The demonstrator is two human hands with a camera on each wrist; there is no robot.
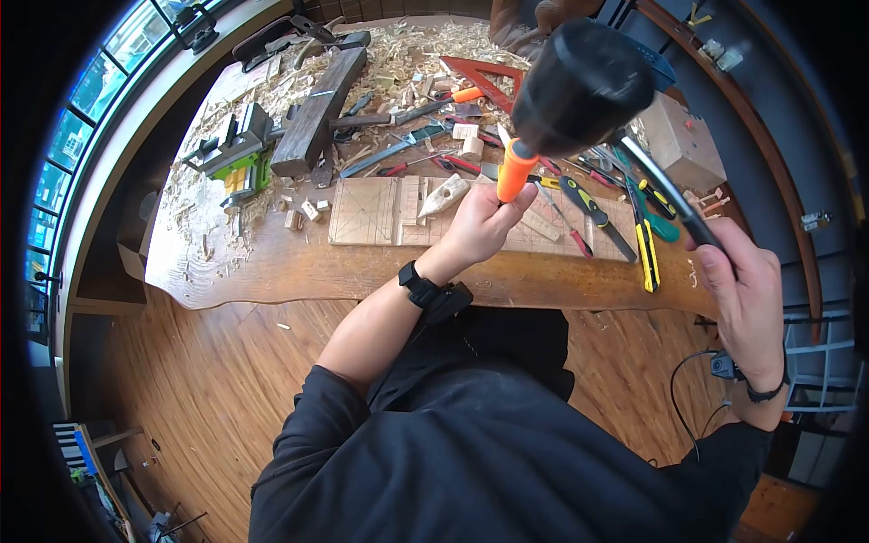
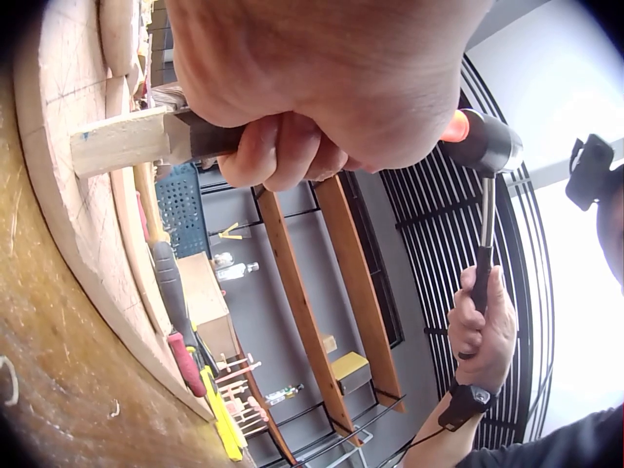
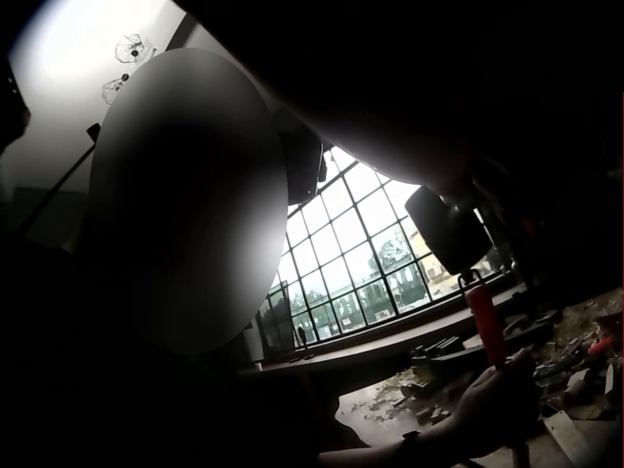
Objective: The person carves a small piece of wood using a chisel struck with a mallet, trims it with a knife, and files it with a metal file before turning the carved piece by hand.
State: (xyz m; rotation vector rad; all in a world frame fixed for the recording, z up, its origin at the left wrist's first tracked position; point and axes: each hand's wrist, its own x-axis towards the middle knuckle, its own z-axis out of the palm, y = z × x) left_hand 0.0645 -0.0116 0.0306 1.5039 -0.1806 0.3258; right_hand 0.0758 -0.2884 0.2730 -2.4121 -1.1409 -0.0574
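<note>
My left hand grips an orange-handled chisel standing nearly upright over the marked wooden board. In the left wrist view the flat blade comes out below the curled fingers, its end at the board's surface. My right hand holds the mallet's dark grip. The black mallet head is at the top of the orange handle; whether they touch cannot be told.
Several tools lie right of the board, among them a yellow knife and a black-green handled tool. A carved wooden piece rests on the board. Behind are a wooden plane, a green vise, a red triangle and shavings.
</note>
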